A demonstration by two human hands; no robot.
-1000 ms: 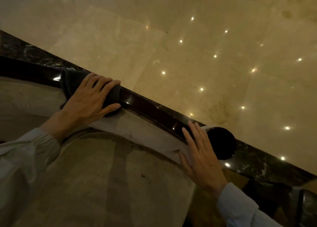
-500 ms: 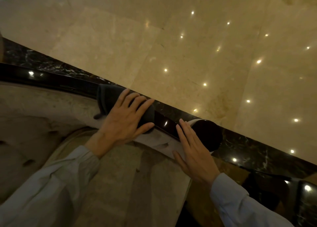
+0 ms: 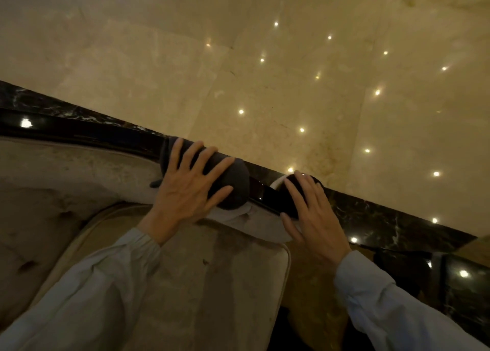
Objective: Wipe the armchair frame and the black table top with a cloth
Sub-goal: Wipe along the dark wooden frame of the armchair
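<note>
The armchair's dark glossy frame rail [image 3: 79,135] runs from the left edge down to a rounded arm end [image 3: 297,191] at centre right. A dark grey cloth [image 3: 233,183] is wrapped over the rail. My left hand [image 3: 191,188] lies flat on the cloth with spread fingers, pressing it onto the rail. My right hand [image 3: 313,215] rests on the rounded arm end, fingers spread over it. The beige seat cushion [image 3: 206,284] lies below both hands. A black glossy surface [image 3: 466,284] shows at the lower right; whether it is the table top I cannot tell.
Polished beige marble floor [image 3: 265,72] fills the upper half, dotted with light reflections. A black marble strip [image 3: 384,218] in the floor runs diagonally behind the rail. The tufted chair back [image 3: 39,218] is at the left.
My left hand has slid the cloth rightwards along the rail, close to the arm end. My right hand has moved from beside the arm end onto it.
</note>
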